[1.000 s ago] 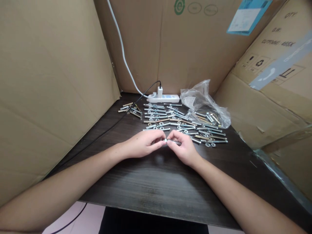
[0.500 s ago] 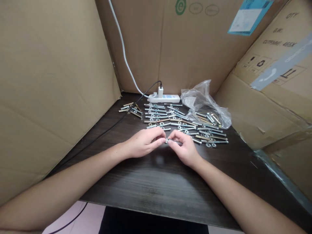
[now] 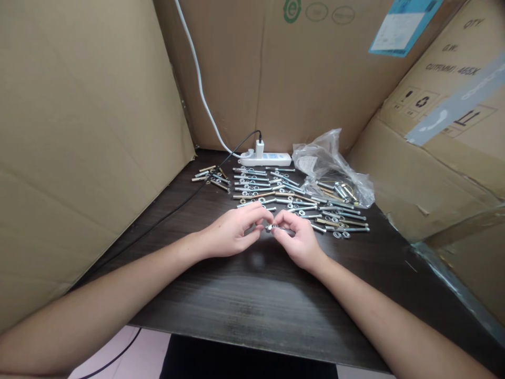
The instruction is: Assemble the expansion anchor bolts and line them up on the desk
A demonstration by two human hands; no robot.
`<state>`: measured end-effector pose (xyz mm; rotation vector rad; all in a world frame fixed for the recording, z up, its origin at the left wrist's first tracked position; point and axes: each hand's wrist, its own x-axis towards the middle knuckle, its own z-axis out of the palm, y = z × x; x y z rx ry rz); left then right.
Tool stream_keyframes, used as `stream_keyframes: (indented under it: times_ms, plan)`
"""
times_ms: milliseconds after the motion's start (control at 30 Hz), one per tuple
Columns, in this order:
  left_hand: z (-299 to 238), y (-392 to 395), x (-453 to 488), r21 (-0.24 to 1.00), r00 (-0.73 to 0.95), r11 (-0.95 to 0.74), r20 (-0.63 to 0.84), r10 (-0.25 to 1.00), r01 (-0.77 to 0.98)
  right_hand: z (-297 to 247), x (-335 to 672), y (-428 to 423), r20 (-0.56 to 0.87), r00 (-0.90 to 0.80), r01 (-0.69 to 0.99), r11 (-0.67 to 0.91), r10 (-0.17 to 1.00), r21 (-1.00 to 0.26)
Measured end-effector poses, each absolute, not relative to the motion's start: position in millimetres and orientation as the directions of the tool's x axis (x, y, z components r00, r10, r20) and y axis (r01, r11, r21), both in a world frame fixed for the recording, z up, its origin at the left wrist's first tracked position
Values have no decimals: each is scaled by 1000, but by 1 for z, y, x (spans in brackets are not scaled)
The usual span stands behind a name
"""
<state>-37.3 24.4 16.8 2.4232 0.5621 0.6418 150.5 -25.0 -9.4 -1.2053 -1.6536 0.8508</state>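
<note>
Above the dark tabletop, my right hand (image 3: 300, 238) pinches a metal bolt with a long shank, much of it hidden by the fingers. A small silvery nut (image 3: 269, 228) sits at the left end of this bolt, just beyond the right fingertips. My left hand (image 3: 232, 230) is curled beside the nut, with its thumb drawn apart from the index finger. The left index fingertip is very near the nut; I cannot tell whether they touch. Behind both hands lie rows of bolts (image 3: 252, 184) with loose nuts and washers among them.
A clear plastic bag (image 3: 335, 168) with metal parts stands back right. A white power strip (image 3: 272, 159) lies at the back. A black cable (image 3: 158, 218) crosses the table's left side. Cardboard walls (image 3: 244, 68) surround the table (image 3: 252, 305). More sleeves and bolts (image 3: 213, 176) lie at left.
The left thumb has drawn back from the nut, down and left, while the left index finger reaches further right over it. My right hand keeps its grip in nearly the same place.
</note>
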Motion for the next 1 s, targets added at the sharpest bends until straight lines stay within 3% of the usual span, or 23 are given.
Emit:
stream_keyframes:
  times_ms: [133, 300, 633, 1000]
  plan:
    - [18, 25, -37, 622, 788, -711, 237, 568, 326, -11, 151, -25, 260, -134, 344, 291, 956, -893]
    - [15, 28, -35, 600, 819, -720, 179, 545, 348, -12, 151, -24, 261, -138, 350, 294, 955, -890]
    - [15, 24, -36, 600, 800, -744, 272, 534, 293, -11, 153, -24, 276, -137, 343, 307, 951, -888]
    - [17, 25, -35, 608, 799, -710, 196, 568, 356, -12, 151, -25, 257, -128, 352, 286, 958, -891]
